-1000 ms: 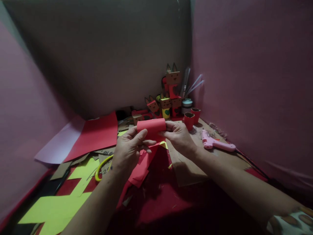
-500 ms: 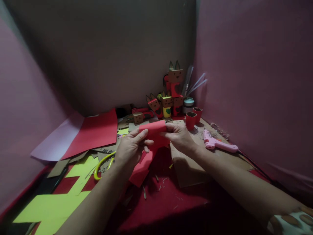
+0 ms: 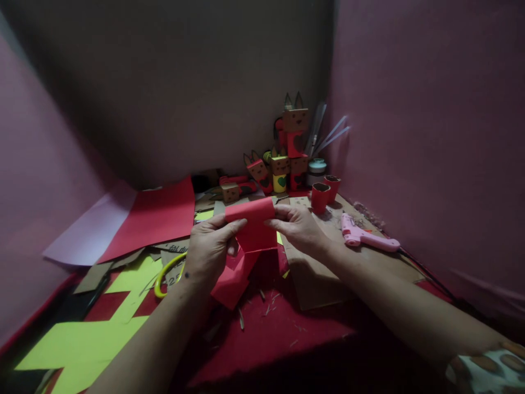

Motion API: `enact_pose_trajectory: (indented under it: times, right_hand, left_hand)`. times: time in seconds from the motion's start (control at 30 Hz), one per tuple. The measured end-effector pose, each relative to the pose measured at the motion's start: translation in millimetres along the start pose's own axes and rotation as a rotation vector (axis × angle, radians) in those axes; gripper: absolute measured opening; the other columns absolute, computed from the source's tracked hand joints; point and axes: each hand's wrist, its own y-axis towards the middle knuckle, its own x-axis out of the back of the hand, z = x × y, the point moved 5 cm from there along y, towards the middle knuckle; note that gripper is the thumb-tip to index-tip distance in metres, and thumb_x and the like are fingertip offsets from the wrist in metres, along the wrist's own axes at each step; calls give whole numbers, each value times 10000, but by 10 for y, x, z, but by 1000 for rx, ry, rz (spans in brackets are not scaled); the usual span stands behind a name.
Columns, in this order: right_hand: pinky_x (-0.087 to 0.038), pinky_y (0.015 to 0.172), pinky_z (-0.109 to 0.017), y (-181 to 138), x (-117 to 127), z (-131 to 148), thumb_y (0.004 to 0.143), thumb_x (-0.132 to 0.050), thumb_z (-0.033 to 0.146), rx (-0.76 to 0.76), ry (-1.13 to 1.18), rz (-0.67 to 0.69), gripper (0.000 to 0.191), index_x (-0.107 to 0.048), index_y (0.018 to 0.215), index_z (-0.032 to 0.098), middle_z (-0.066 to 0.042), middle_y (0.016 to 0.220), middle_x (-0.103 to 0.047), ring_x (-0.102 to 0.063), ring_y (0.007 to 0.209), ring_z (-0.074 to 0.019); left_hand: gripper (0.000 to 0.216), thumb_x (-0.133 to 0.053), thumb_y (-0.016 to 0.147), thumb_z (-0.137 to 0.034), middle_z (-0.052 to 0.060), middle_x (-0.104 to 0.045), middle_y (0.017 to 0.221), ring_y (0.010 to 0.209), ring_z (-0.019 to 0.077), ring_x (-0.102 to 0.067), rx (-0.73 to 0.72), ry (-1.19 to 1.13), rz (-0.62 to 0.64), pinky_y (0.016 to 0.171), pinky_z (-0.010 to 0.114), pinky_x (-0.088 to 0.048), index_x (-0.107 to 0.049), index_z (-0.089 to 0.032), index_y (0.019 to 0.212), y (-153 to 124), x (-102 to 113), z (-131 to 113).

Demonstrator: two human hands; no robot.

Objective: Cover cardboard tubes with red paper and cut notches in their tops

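Note:
A piece of red paper (image 3: 255, 227), folded over at its top and creased lower down, is held up between both hands. My left hand (image 3: 211, 246) pinches its left edge with the thumb in front. At the right edge, my right hand (image 3: 297, 225) grips it between thumb and fingers. Below it lies another red paper piece (image 3: 232, 282), partly hidden by my left hand; I cannot tell whether the two are joined. Beside my left wrist are yellow-handled scissors (image 3: 162, 279), their blades hidden. A brown cardboard sheet (image 3: 315, 284) lies under my right forearm.
A pink glue gun (image 3: 365, 235) rests at right, near two red paper-wrapped tubes (image 3: 320, 200). Several cardboard animal figures (image 3: 295, 134) stand at the back. Red sheets (image 3: 158, 219) and yellow cut paper (image 3: 77, 342) lie at left. Scraps dot the red cloth (image 3: 279, 345).
The held red paper has tipped more upright, showing a flat front panel and a crease below. Both hands keep their hold, and the left thumb and fingers have closed in. The view has shifted slightly.

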Motion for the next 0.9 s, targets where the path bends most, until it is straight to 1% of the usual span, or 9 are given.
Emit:
enact_pose_trajectory:
  times: [0.17, 0.3, 0.37, 0.43, 0.53, 0.7, 0.77, 0.83, 0.9]
  right_hand:
    - [-531, 716, -297, -13, 6, -51, 691, -726, 205, -61, 103, 12, 200, -766, 886, 232, 12, 775, -724, -636, 689, -132]
    - [-517, 666, -273, -5, 35, -91, 636, -739, 158, -164, 181, -50, 206, -770, 833, 209, 6, 716, -710, -614, 626, -117]
    - [-487, 587, -237, 0, 49, -103, 607, -741, 136, -198, 205, -86, 224, -769, 823, 187, 9, 659, -689, -568, 549, -93]
    - [-382, 440, -196, -3, 57, -108, 610, -748, 148, -228, 193, -102, 220, -765, 828, 172, 40, 535, -614, -441, 420, -55]
    - [-239, 356, -187, -14, 61, -89, 655, -761, 210, -209, 106, -92, 181, -753, 833, 175, 76, 449, -522, -288, 355, -32]
    - [-424, 499, -218, -35, 15, -89, 675, -761, 245, -159, 25, -9, 175, -757, 843, 196, 19, 699, -683, -464, 495, -67]
    - [-454, 538, -234, -38, 12, -112, 661, -765, 235, -181, 85, -23, 181, -755, 836, 192, 22, 673, -673, -492, 513, -77]
    - [-395, 458, -208, -41, 28, -142, 646, -763, 217, -229, 129, -71, 185, -750, 827, 180, 42, 569, -619, -437, 447, -62]
    - [-246, 355, -189, -47, 47, -177, 634, -753, 202, -297, 159, -110, 184, -737, 812, 162, 70, 458, -534, -320, 359, -38]
  left_hand:
    - [159, -764, 709, -276, -50, -547, 452, 369, 65, -415, -14, 52, 3, 356, 180, -340, -769, -194, 845, -35, -10, -53]
    - [180, -772, 693, -278, 39, -743, 753, 693, 183, -659, -21, 103, 71, 653, 288, -554, -774, -186, 847, -40, -77, -69]
    - [207, -786, 668, -248, 53, -766, 847, 813, 216, -681, -45, 105, 101, 769, 321, -557, -777, -179, 863, -23, -104, -61]
    - [247, -794, 653, -221, 59, -773, 895, 877, 226, -685, -50, 78, 115, 827, 320, -546, -779, -173, 895, -12, -113, -47]
    - [289, -787, 667, -220, 77, -777, 898, 884, 245, -699, 28, -2, 102, 822, 335, -554, -775, -168, 951, -21, -92, -13]
    - [303, -797, 669, -237, 103, -774, 811, 751, 250, -718, 148, -116, 99, 757, 366, -577, -772, -150, 958, -61, -66, 3]
    - [285, -795, 672, -251, 99, -774, 813, 743, 239, -716, 139, -120, 105, 738, 347, -578, -773, -151, 938, -61, -68, 3]
    - [288, -794, 670, -272, 93, -775, 853, 765, 231, -709, 81, -45, 102, 732, 328, -572, -772, -156, 933, -47, -66, 4]
    - [301, -791, 659, -267, 81, -773, 892, 794, 224, -695, -25, 97, 79, 743, 317, -562, -768, -166, 942, -28, -54, -2]
